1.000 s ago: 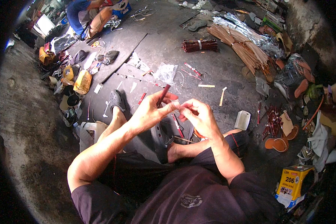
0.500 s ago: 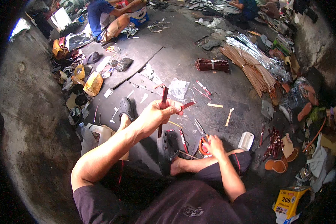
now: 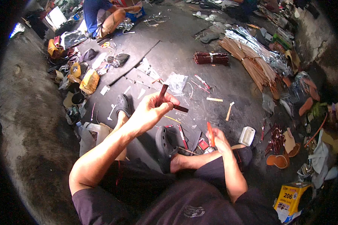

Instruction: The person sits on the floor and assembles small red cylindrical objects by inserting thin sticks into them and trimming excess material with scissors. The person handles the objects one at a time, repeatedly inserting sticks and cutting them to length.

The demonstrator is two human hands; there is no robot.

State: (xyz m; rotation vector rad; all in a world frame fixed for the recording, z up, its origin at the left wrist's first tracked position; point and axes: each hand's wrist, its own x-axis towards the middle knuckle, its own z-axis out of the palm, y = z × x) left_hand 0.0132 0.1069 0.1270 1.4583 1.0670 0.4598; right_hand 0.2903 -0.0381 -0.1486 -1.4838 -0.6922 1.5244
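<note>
My left hand (image 3: 151,111) is raised in front of me, thumb and fingers pinched on a glossy dark red strip (image 3: 162,95). One length sticks up past the knuckles, and another end points right beyond the thumb; the fingers cover where they meet. Lower and to the right, my right hand (image 3: 220,141) is closed around the orange handle of a pair of scissors (image 3: 211,135). The scissors are turned edge-on, so their blades hardly show. A small red-and-white packet (image 3: 203,144) lies on the floor just beside that hand, and a white plastic tray (image 3: 247,136) is to its right.
A tied bundle of dark red strips (image 3: 211,58) and a sheaf of tan strips (image 3: 251,67) lie ahead. Sandal soles (image 3: 278,161) and a yellow can (image 3: 289,198) are at right. Another person (image 3: 99,18) sits at far left. A wall (image 3: 26,112) rises on my left.
My right hand has lifted the scissors off the floor and turned them upright, uncovering the red packet. In my left hand, the strip's right end has swung from pointing upward to slightly downward.
</note>
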